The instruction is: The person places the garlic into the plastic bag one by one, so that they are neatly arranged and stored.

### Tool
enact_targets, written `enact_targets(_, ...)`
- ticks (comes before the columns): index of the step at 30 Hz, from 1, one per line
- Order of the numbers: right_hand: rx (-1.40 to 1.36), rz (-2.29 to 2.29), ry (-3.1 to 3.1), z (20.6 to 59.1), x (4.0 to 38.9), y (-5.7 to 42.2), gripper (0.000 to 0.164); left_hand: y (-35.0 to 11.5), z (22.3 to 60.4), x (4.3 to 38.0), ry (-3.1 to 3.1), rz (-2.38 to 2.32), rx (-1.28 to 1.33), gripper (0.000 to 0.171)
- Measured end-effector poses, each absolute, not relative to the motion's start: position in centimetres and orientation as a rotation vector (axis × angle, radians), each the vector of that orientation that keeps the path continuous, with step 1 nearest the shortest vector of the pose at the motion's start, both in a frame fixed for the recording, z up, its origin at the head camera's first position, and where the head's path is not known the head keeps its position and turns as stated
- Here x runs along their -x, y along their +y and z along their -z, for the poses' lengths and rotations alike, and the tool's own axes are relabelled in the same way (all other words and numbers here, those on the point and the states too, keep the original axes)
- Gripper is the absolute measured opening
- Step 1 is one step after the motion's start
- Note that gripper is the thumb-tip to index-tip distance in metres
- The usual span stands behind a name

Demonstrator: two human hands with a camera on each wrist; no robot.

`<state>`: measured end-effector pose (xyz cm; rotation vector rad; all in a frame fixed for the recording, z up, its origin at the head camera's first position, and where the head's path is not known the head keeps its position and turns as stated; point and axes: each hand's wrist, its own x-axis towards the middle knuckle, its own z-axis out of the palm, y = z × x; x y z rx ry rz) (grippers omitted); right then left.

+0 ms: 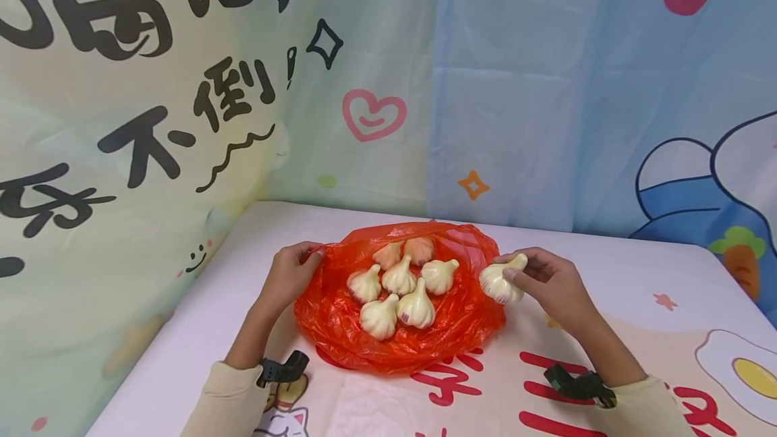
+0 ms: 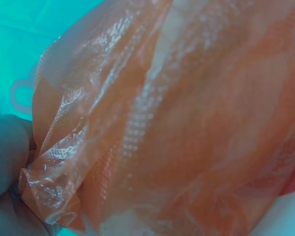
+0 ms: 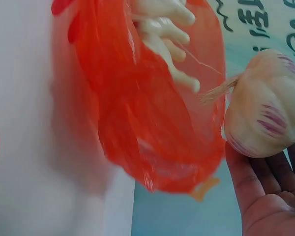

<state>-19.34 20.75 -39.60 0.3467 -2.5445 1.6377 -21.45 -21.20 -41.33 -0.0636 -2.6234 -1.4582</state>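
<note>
An open red plastic bag (image 1: pixel 461 339) lies on the table with several whitish garlic bulbs (image 1: pixel 416 305) inside, two of them partly veiled by its far side. At the bag's left rim, my left hand (image 1: pixel 291 278) pinches the thin plastic; the left wrist view shows the film bunched at the fingers (image 2: pixel 7 147). My right hand (image 1: pixel 555 292) holds one garlic bulb (image 1: pixel 499 284) between thumb and fingers beside the bag's right rim. Purple streaks and a dry root tuft show on this held bulb (image 3: pixel 265 108) in the right wrist view.
The white table (image 1: pixel 643 268) carries a printed cloth with red lettering and a fried egg picture (image 1: pixel 743 369). Behind it hangs a pale blue curtain (image 1: pixel 516 100), and on the left a cream one (image 1: pixel 73 127) with black characters.
</note>
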Motion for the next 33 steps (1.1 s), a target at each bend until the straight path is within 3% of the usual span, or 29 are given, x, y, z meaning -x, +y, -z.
enact_targets(33,-0.503,-1.619,-2.816,42.6,22.1,14.3,0.040,-21.6,41.2,21.7,-2.627,1.450,0.046,0.023)
